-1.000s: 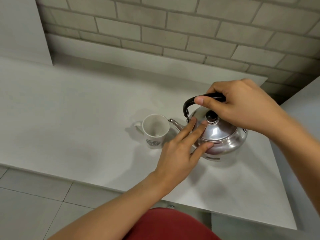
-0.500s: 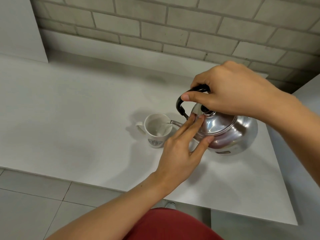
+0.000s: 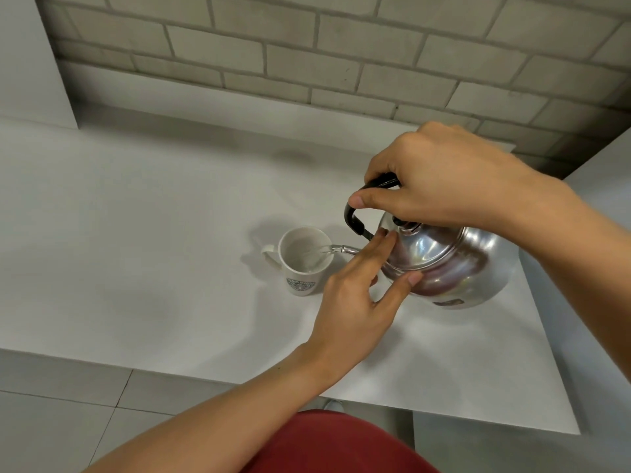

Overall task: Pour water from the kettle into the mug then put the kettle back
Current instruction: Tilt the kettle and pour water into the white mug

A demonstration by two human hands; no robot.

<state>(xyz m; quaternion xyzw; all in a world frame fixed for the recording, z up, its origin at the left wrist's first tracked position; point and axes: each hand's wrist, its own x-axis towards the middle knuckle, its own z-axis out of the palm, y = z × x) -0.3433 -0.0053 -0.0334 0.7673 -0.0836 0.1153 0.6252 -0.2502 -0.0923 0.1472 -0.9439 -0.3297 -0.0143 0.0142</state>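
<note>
Above the bench (image 3: 136, 233), right hand (image 3: 454, 179) grips the handle of the tilted kettle (image 3: 450, 264), spout over the mug (image 3: 304, 259); left hand (image 3: 355, 302), fingers (image 3: 375, 254) extended, steadies its lid.

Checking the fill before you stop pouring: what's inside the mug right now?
A stream of water from the kettle spout runs into the white mug, pooling at the bottom. The exact water level cannot be judged.
</note>
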